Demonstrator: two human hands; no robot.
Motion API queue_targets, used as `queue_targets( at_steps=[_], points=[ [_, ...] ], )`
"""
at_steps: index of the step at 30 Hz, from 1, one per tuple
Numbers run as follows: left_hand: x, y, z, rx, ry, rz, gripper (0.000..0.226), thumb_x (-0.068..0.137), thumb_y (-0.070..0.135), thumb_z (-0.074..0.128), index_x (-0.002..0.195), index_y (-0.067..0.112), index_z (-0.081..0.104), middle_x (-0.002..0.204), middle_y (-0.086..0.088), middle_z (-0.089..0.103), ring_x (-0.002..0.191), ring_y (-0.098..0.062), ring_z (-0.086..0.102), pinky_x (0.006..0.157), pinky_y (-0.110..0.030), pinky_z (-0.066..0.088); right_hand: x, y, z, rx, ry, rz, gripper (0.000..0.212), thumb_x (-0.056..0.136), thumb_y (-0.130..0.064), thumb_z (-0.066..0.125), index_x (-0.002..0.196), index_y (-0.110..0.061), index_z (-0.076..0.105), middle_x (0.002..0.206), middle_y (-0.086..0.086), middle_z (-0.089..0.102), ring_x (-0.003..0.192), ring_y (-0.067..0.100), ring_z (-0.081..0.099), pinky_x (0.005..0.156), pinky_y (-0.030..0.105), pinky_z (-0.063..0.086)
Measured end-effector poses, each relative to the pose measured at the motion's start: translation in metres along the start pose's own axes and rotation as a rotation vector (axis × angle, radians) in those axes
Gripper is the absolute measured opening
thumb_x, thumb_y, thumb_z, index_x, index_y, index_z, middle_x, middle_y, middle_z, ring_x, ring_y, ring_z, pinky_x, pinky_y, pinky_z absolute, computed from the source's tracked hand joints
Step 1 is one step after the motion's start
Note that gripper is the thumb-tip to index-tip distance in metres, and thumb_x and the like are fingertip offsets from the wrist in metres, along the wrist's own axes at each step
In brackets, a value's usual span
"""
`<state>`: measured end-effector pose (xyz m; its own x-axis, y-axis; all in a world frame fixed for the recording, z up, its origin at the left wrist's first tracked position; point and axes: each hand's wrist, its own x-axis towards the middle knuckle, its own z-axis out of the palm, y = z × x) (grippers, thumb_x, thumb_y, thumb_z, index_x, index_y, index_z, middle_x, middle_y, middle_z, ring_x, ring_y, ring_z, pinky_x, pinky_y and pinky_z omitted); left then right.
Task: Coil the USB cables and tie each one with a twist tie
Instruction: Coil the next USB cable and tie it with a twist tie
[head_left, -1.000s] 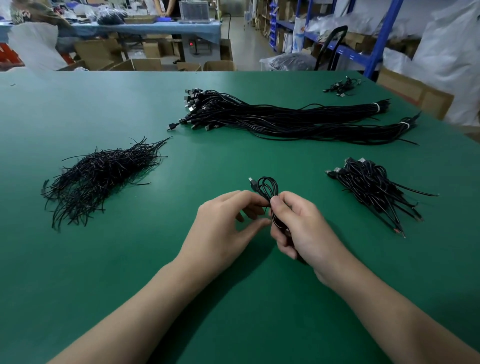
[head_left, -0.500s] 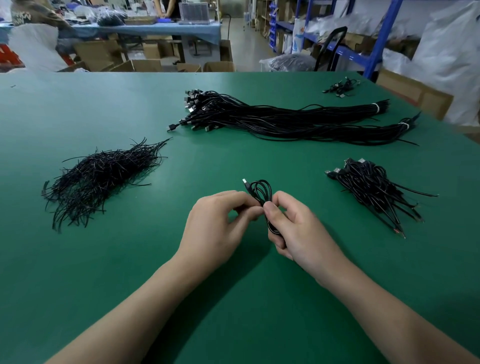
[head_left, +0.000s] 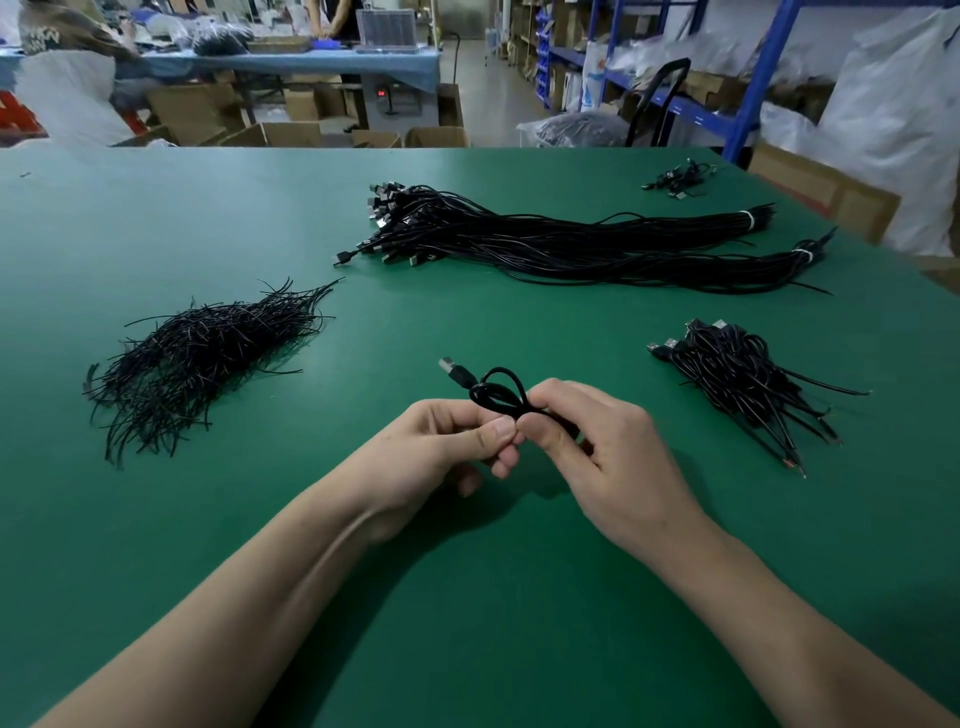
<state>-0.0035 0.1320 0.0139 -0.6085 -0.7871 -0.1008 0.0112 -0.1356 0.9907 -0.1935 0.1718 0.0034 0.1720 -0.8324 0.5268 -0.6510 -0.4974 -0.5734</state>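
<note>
Over the matte green table (head_left: 467, 597), a person's left hand (head_left: 436, 441) and right hand (head_left: 597, 441) both pinched, with curled fingers, a thin, glossy black USB cable (head_left: 498, 395) wound into a small oval coil. Its long axis ran 4 to 10 o'clock, and the metal-tipped plug (head_left: 453, 369) pointed to 10. A bristly heap of twist ties (head_left: 202, 353) lay at 10 o'clock and coiled cables (head_left: 743, 379) at 2.

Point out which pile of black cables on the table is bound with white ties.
The long straight bundle across the far middle: white ties wrap its right ends. The coiled pile at right and small far heap show none.
</note>
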Motion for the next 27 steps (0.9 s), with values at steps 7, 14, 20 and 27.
queue_targets(
  at_steps=[7,14,20,27],
  points=[
    [0.0,-0.002,-0.004,-0.133,-0.098,-0.04,0.017,0.091,0.021,0.066,0.078,0.019,0.076,0.07,0.0,0.066,0.063,-0.005,0.058,0.049,-0.015,0.04,0.0,0.002,-0.001,-0.047,0.051,-0.048,0.019,0.103,-0.042,0.051,0.099,-0.027,0.063,0.079,-0.014,0.048,0.071,0.007,0.049,0.062,0.022,0.035],
    [0.006,-0.015,0.01,0.082,0.162,0.124,0.028,0.088,0.037,0.066,0.099,0.015,0.078,0.093,-0.004,0.077,0.082,-0.007,0.067,0.054,-0.021,0.05,0.002,0.01,0.0,0.068,0.099,0.198,0.021,0.101,-0.035,0.058,0.085,-0.024,0.066,0.08,-0.006,0.061,0.078,0.014,0.058,0.063,0.029,0.042],
    [0.009,-0.026,0.015,0.325,0.243,0.205,0.017,0.102,0.027,0.061,0.104,0.021,0.076,0.093,0.005,0.077,0.075,-0.006,0.065,0.059,-0.024,0.052,0.027,0.035,-0.05,-0.342,0.21,0.306,0.023,0.097,-0.038,0.06,0.089,-0.019,0.068,0.084,-0.002,0.06,0.081,0.021,0.056,0.072,0.035,0.044],
    [0.009,-0.029,0.014,0.378,0.255,0.234,0.016,0.101,0.029,0.059,0.102,0.026,0.075,0.088,0.01,0.075,0.067,-0.004,0.063,0.059,-0.022,0.05,0.038,0.078,-0.109,-0.77,0.208,0.559,0.028,0.099,-0.037,0.059,0.097,-0.012,0.072,0.087,0.01,0.061,0.083,0.033,0.053,0.063,0.034,0.04]
  ],
)
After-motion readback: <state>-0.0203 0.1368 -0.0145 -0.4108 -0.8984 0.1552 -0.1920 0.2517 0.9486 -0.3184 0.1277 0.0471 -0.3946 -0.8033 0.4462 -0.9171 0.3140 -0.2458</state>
